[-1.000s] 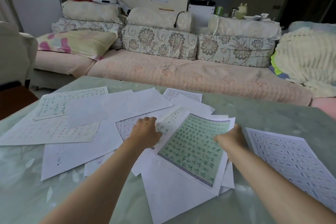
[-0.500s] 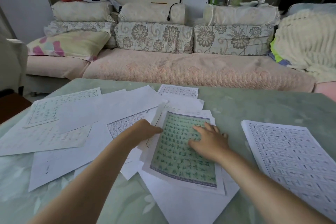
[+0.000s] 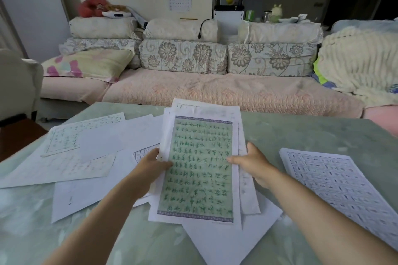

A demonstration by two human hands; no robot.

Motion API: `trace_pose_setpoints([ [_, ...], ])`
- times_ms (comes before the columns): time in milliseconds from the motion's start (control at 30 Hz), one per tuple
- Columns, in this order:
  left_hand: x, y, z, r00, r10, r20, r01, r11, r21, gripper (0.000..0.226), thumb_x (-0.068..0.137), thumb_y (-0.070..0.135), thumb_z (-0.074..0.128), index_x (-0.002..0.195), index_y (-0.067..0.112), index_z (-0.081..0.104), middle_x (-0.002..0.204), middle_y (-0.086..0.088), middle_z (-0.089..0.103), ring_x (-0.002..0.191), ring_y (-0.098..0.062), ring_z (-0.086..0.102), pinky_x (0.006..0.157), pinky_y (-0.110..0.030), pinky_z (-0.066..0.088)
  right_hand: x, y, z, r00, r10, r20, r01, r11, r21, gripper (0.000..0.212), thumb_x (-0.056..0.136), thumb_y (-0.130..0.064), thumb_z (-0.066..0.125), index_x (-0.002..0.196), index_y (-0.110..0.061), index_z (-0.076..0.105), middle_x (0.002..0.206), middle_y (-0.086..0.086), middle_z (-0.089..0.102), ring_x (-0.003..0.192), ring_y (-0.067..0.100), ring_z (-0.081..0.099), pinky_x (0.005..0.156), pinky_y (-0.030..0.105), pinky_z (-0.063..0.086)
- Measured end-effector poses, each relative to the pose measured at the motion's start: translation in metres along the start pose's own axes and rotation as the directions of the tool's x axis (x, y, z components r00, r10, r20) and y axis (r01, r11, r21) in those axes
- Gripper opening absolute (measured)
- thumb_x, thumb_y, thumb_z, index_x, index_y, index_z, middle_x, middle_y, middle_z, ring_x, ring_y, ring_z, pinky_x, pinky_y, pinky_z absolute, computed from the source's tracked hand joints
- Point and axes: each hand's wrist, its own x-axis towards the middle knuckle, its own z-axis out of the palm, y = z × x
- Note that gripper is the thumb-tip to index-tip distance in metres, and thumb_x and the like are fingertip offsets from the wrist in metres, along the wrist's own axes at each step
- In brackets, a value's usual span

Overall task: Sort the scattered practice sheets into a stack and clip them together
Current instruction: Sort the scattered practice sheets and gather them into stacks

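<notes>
Over the tabletop, left hand and right hand grip the sheet bundle by its long sides, its length running toward the far edge.

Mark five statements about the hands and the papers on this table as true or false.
1. A green-gridded practice sheet tops the bundle of white paper sheets being held. True.
2. Only the left hand holds that bundle. False: the right hand grips its opposite edge too.
3. On the left, loose white sheets lie spread over the pale green table. True.
4. A clip binds the bundle. False: no clip shows.
5. The pile of grey-gridded white sheets on the right touches the right hand. False: it lies apart from it.
</notes>
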Motion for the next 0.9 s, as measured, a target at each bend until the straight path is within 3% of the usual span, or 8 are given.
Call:
trace_pose_setpoints([
  [133,-0.008,-0.001,0.014,0.998,0.011,0.056,-0.008,0.999,-0.053,0.026,0.093,0.015,0.060,0.119,0.017,0.054,0.107,-0.015,0.068,0.093,-0.036,0.069,0.083,-0.052,0.056,-0.006,-0.013,0.010,0.999,0.013,0.047,-0.016,0.997,0.072,0.079,0.073,-0.026,0.084,0.140,-0.014,0.044,0.135,0.001,0.057,0.125,0.023,0.055,0.105,0.042,0.046],
  [333,-0.004,-0.005,0.033,0.983,-0.048,0.178,-0.016,0.939,0.343,0.026,0.091,0.031,0.062,0.113,0.021,0.054,0.100,-0.008,0.069,0.080,-0.024,0.068,0.065,-0.036,0.059,-0.006,0.004,0.002,0.994,0.073,-0.083,-0.087,0.982,-0.169,0.038,0.086,-0.008,0.065,0.118,-0.011,0.045,0.112,0.007,0.060,0.097,0.024,0.061,0.081,0.038,0.054],
  [433,0.001,-0.005,0.047,0.981,0.016,0.192,-0.117,0.842,0.527,0.022,0.094,0.030,0.057,0.111,0.015,0.058,0.079,-0.006,0.070,0.054,-0.017,0.059,0.047,-0.022,0.044,-0.011,0.006,-0.011,0.978,0.080,-0.191,-0.170,0.836,-0.522,0.039,0.086,-0.010,0.056,0.123,-0.006,0.045,0.116,0.011,0.059,0.102,0.030,0.061,0.074,0.035,0.051],
  [533,0.013,0.000,0.051,0.982,0.149,0.113,-0.186,0.717,0.672,0.021,0.094,0.031,0.054,0.113,0.022,0.058,0.095,-0.002,0.068,0.064,-0.014,0.063,0.057,-0.022,0.047,-0.014,0.010,-0.015,0.962,-0.061,-0.266,-0.176,0.605,-0.777,0.049,0.086,-0.014,0.058,0.132,-0.008,0.042,0.133,0.015,0.046,0.122,0.033,0.047,0.094,0.041,0.045],
  [600,0.024,0.004,0.049,0.967,0.252,0.030,-0.199,0.684,0.702,0.019,0.094,0.029,0.053,0.111,0.025,0.058,0.103,-0.001,0.064,0.076,-0.016,0.064,0.065,-0.026,0.050,-0.015,0.009,-0.009,0.945,-0.253,-0.206,-0.059,0.489,-0.870,0.061,0.085,-0.018,0.060,0.142,-0.013,0.037,0.143,0.013,0.037,0.129,0.032,0.037,0.103,0.042,0.037],
  [700,0.043,0.003,0.043,0.909,0.403,-0.104,-0.185,0.614,0.767,0.030,0.093,0.029,0.054,0.121,0.020,0.058,0.119,-0.005,0.057,0.110,-0.025,0.056,0.088,-0.037,0.049,-0.015,0.001,0.011,0.903,-0.424,0.071,0.306,0.519,-0.798,0.061,0.094,-0.028,0.055,0.151,-0.026,0.035,0.157,0.005,0.029,0.142,0.027,0.027,0.114,0.040,0.025],
  [800,0.056,0.000,0.036,0.926,0.340,-0.163,-0.048,0.536,0.843,0.052,0.093,0.040,0.054,0.134,0.010,0.047,0.135,-0.013,0.046,0.128,-0.033,0.037,0.101,-0.043,0.039,-0.016,-0.005,0.032,0.887,-0.346,0.304,0.454,0.542,-0.707,0.062,0.098,-0.049,0.048,0.155,-0.035,0.027,0.165,0.000,0.016,0.151,0.021,0.012,0.122,0.044,0.011],
  [900,0.066,0.001,0.035,0.953,0.250,-0.171,0.005,0.552,0.834,0.057,0.087,0.044,0.059,0.128,0.006,0.047,0.132,-0.016,0.050,0.125,-0.035,0.041,0.096,-0.040,0.041,-0.009,0.001,0.046,0.902,-0.259,0.345,0.431,0.529,-0.731,0.067,0.095,-0.062,0.039,0.155,-0.041,0.019,0.167,0.000,0.004,0.153,0.021,0.002,0.123,0.049,0.004],
])
